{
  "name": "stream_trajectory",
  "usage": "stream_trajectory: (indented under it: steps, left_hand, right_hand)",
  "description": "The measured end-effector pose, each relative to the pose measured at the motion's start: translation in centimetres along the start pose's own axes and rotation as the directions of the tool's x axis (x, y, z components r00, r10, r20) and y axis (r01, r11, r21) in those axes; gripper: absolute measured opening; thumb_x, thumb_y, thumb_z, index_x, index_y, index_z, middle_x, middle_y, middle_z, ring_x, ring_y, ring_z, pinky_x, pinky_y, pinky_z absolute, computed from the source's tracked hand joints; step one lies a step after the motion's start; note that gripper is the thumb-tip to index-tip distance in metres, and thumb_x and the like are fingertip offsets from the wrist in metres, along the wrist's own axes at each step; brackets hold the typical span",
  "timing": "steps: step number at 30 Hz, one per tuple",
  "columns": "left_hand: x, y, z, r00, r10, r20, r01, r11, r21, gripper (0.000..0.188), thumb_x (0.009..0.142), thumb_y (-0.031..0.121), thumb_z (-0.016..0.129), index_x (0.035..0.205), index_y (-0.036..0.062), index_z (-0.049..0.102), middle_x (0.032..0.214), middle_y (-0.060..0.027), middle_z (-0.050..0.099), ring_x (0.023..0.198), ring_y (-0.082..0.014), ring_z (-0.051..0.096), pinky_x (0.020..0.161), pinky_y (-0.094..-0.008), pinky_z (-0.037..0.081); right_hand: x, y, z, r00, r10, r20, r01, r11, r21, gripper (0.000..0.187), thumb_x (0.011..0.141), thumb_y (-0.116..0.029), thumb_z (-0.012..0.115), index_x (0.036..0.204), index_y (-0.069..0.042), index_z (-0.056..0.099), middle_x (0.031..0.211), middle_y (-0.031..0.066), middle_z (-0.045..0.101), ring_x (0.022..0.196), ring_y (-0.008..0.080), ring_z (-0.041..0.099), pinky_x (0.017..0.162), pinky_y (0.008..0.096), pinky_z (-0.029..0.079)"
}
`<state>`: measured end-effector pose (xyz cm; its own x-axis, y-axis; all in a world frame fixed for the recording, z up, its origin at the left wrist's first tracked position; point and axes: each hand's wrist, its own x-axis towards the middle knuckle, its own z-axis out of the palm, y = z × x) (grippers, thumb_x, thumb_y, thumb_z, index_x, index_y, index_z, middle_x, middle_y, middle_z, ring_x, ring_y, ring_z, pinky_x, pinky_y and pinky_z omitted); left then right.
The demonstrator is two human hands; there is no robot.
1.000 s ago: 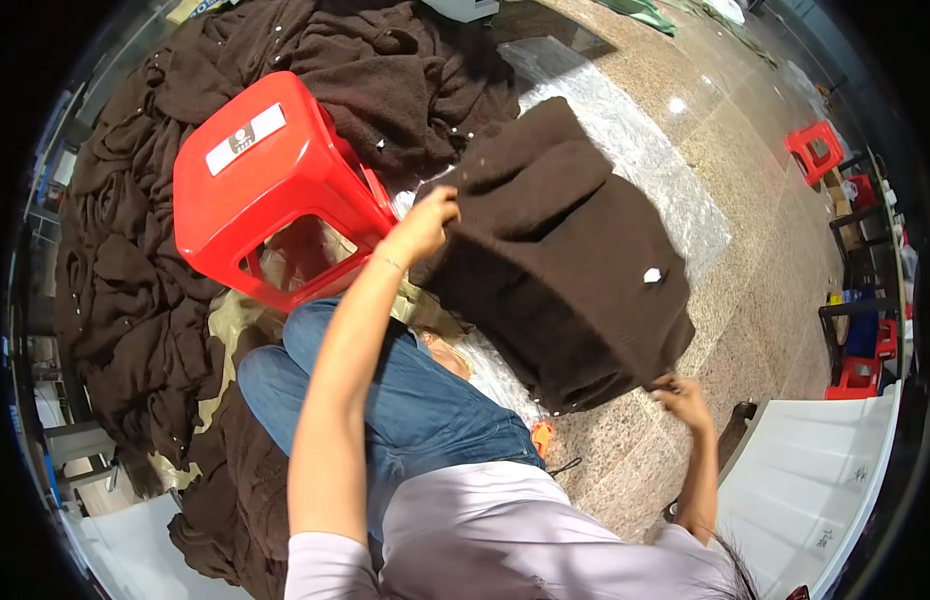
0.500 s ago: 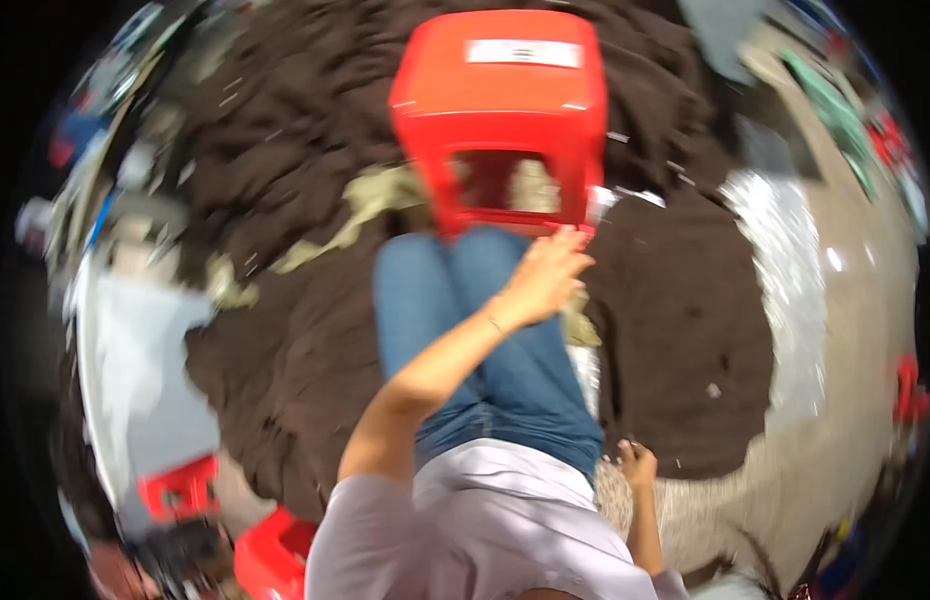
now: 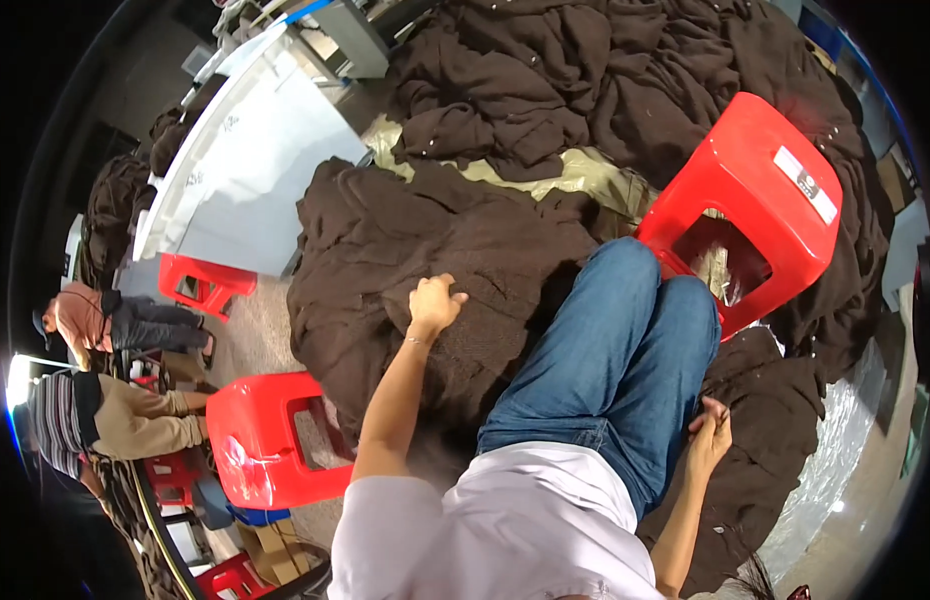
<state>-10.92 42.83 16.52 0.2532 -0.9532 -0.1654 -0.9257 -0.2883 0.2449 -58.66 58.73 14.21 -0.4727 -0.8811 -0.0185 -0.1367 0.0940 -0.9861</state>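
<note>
My left hand is over a heap of brown cloth left of my knees. Its thumb stands apart from loosely bent fingers, and no grip on the cloth shows. Beside my right thigh, my right hand is closed with curled fingers; whatever may be inside is too small to make out. More brown cloth lies under and beyond that hand. A red plastic stool with a white label stands just past my knees, touched by neither hand.
Another red stool is close on my left. Behind it are a white table and two people, one in a striped top. Yellowish sheeting runs between the cloth heaps. Clear plastic sheet covers floor at the right.
My view has swung left. My left hand has gone from the stool's near edge to the brown cloth on the left. My right hand has come forward beside my thigh.
</note>
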Motion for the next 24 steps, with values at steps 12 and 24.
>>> stream_trajectory:
  steps: [12, 24]
  left_hand:
    - [1.2, -0.3, -0.9, 0.979, 0.085, -0.186, -0.074, 0.995, 0.068, 0.048, 0.078, 0.039, 0.075, 0.113, 0.0072, 0.063, 0.083, -0.0149, 0.07, 0.085, -0.034, 0.068, 0.076, -0.0452, 0.05]
    - [10.5, -4.4, 1.8, 0.982, 0.118, -0.149, -0.157, 0.945, -0.287, 0.081, 0.069, 0.044, 0.082, 0.137, 0.016, 0.049, 0.149, -0.0134, 0.039, 0.141, -0.0349, 0.028, 0.109, -0.0583, 0.029]
  right_hand:
    - [-1.6, -6.4, 12.3, 0.88, -0.093, 0.467, 0.089, 0.996, 0.031, 0.025, 0.102, -0.021, 0.049, 0.1, -0.002, 0.065, 0.064, -0.0009, 0.056, 0.054, 0.0023, 0.043, 0.049, 0.019, 0.033]
    - [-3.5, -3.0, 11.1, 0.888, 0.063, 0.455, -0.061, 0.998, -0.019, 0.029, 0.103, -0.024, 0.048, 0.098, -0.002, 0.065, 0.059, -0.001, 0.053, 0.049, 0.0031, 0.043, 0.046, 0.0189, 0.032]
